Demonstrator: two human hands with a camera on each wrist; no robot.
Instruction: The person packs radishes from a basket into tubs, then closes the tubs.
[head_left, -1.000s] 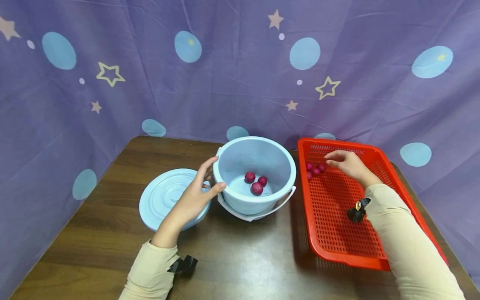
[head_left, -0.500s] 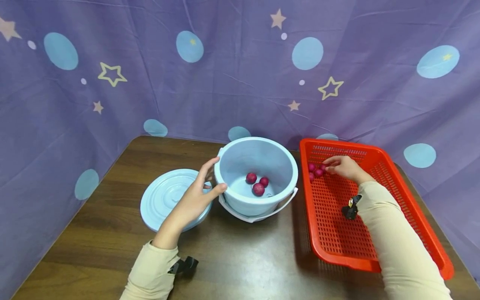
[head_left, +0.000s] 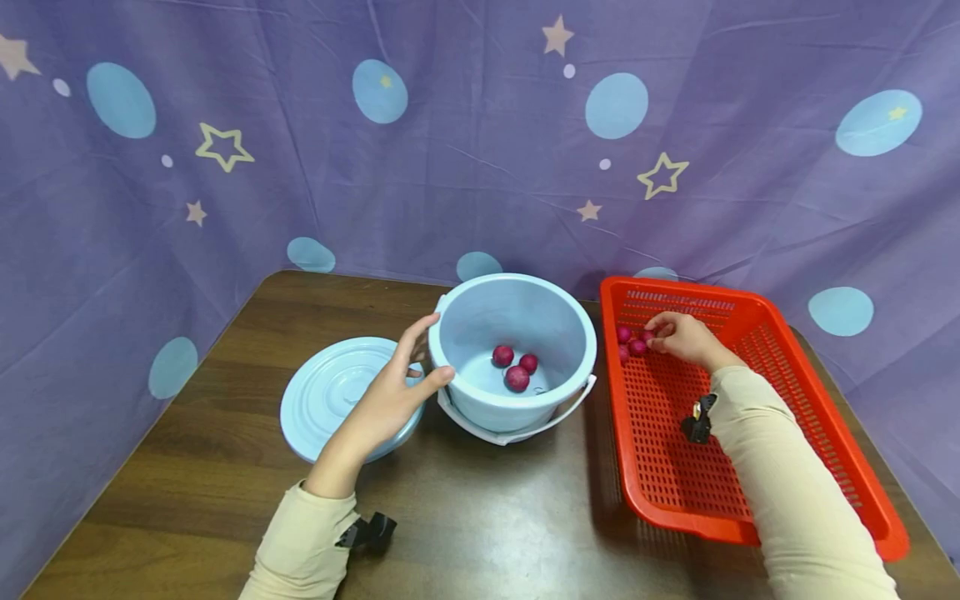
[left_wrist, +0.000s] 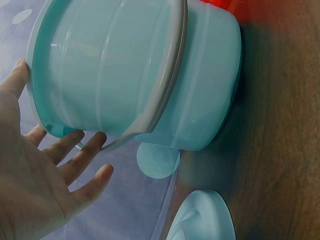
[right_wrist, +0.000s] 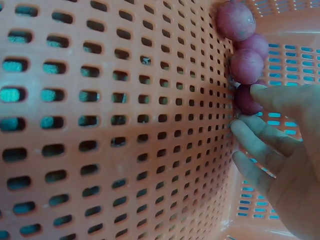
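Note:
My left hand [head_left: 384, 402] is at the left side of a light blue bucket [head_left: 491, 411], thumb and fingers spread at its rim. In the left wrist view those fingers [left_wrist: 87, 157] are splayed against the bucket's side. Three round magenta radishes [head_left: 517, 378] lie on the bucket's bottom. Inside a red perforated basket [head_left: 633, 492], my right hand [head_left: 684, 340] pinches a darker radish [right_wrist: 246, 100] between thumb and fingers, at the basket's bottom. Several more radishes [right_wrist: 247, 66] sit in a row beside it in the far left corner.
A round light blue lid [head_left: 326, 396] lies on the wooden table [head_left: 465, 517], left of the bucket and partly behind my left hand. The bucket's handle [head_left: 555, 421] hangs down in front. A purple patterned cloth [head_left: 480, 167] stands behind the table.
My right hand has lowered and moved slightly left onto a radish in the basket, its fingers closing round it. The left hand keeps its place at the bucket's rim.

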